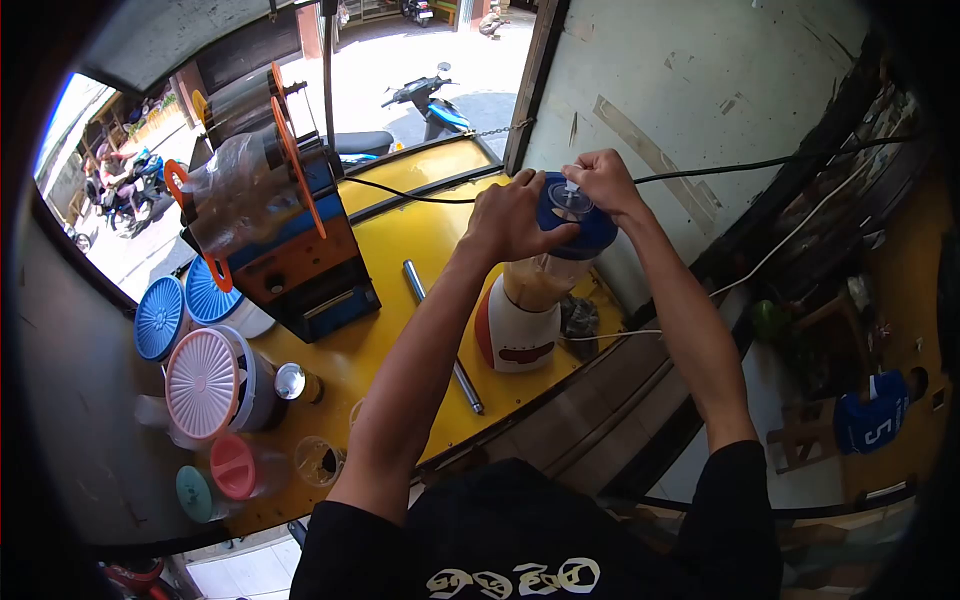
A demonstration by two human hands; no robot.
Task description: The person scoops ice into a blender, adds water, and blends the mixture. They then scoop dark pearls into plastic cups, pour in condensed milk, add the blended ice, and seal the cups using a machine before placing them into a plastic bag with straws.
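Observation:
A blender with a red and white base (520, 330) stands on the yellow table, and pale liquid shows in its clear jar (545, 282). Its blue lid (597, 234) sits on top of the jar. My left hand (515, 215) grips the lid from the left side, its thumb stretched across the near part. At the middle of the lid is a clear round cap (571, 205) with a small white piece sticking up. The fingers of my right hand (605, 183) are closed in a pinch at that cap; the fingertips are partly hidden.
A cup-sealing machine (300, 250) with a film roll stands at the back left. A metal rod (440, 335) lies left of the blender. Lidded tubs (205, 380), a can (298, 383) and a plastic cup (318, 460) crowd the left side. A black cable (760, 165) runs behind my hands.

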